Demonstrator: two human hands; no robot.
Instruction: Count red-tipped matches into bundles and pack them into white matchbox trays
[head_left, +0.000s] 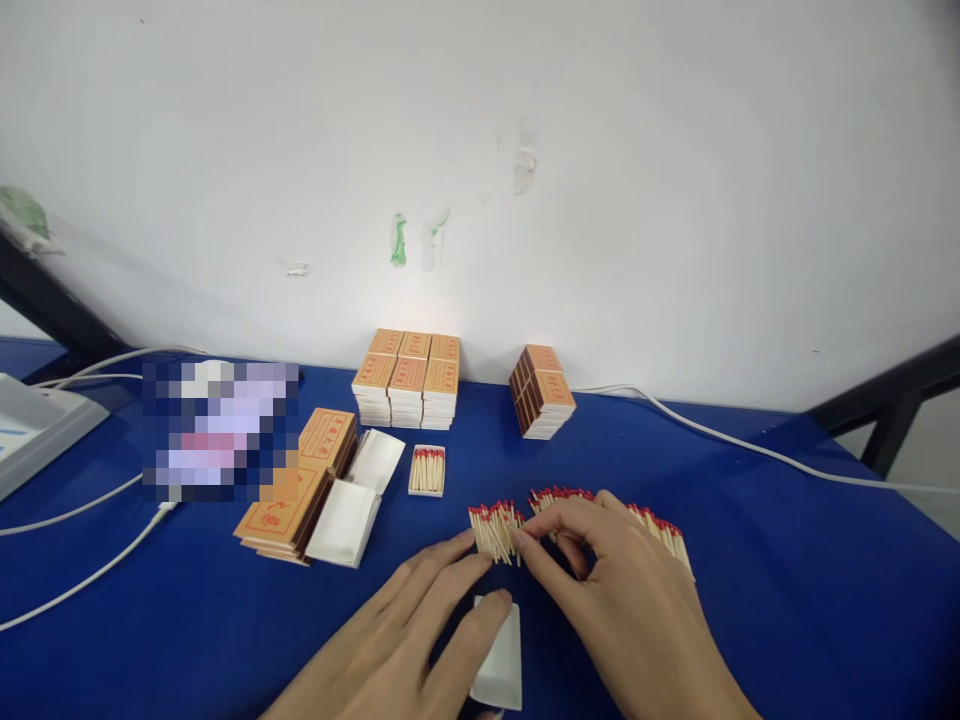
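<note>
Red-tipped matches (pixel 491 530) form a small heap at the centre of the blue table. My left hand (pixel 420 615) reaches to the left side of this heap, fingers stretched out and fingertips touching the match ends. At the heap's right side, my right hand (pixel 626 575) has its thumb and index finger pinched on matches. Its knuckles partly cover a longer row of matches (pixel 664 528). A white inner matchbox tray (pixel 504 660) lies under my left thumb, partly hidden by it. Beyond the heap, another small tray (pixel 427 488) is filled with matches.
Stacked orange matchboxes (pixel 407 375) and a smaller stack (pixel 544 390) stand by the wall. Flat matchbox sleeves (pixel 319 460) lie left, beside white trays (pixel 345 522). A pixelated object (pixel 232 425) and white cables (pixel 90 590) are farther left; another cable (pixel 735 440) runs right.
</note>
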